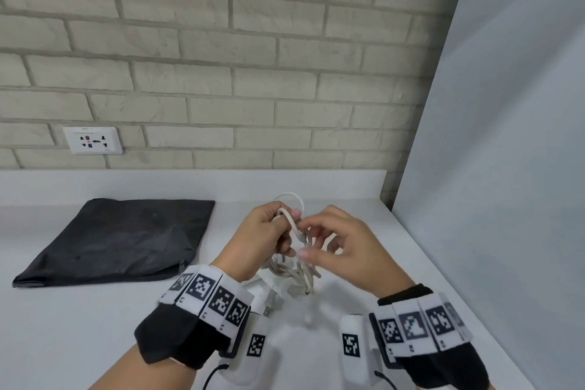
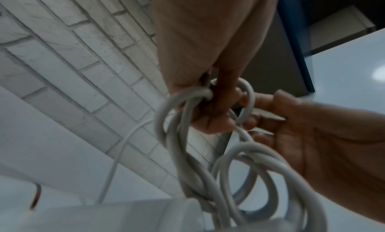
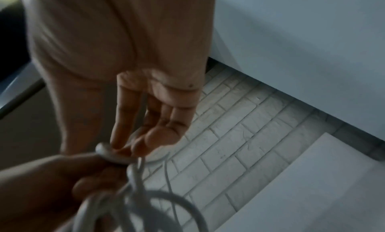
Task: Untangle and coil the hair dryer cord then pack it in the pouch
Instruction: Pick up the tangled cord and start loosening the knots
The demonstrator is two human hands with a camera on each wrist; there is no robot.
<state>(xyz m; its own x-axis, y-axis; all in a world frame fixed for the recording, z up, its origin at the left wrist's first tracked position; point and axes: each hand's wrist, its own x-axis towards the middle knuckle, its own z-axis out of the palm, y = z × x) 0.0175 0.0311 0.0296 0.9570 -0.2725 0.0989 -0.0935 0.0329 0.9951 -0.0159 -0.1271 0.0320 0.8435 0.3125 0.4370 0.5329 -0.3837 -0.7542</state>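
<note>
The white hair dryer cord [image 1: 296, 272] hangs in a tangled bundle of loops between both hands, above the counter. My left hand [image 1: 283, 231] grips the top of the bundle, fingers curled round several loops [image 2: 185, 104]. My right hand [image 1: 305, 239] meets it from the right, and its fingertips [image 3: 125, 146] pinch one loop [image 3: 112, 156] at the top. The white hair dryer body [image 1: 269, 290] lies under the hands, mostly hidden; its casing fills the bottom of the left wrist view [image 2: 125, 215]. The black pouch [image 1: 120, 237] lies flat on the counter to the left.
The white counter [image 1: 79, 326] ends at a brick wall [image 1: 253, 73] behind, with a wall outlet [image 1: 91, 139] at the left. A pale panel [image 1: 490, 168] closes off the right side. A thin white cord arcs up behind the hands [image 1: 294, 198].
</note>
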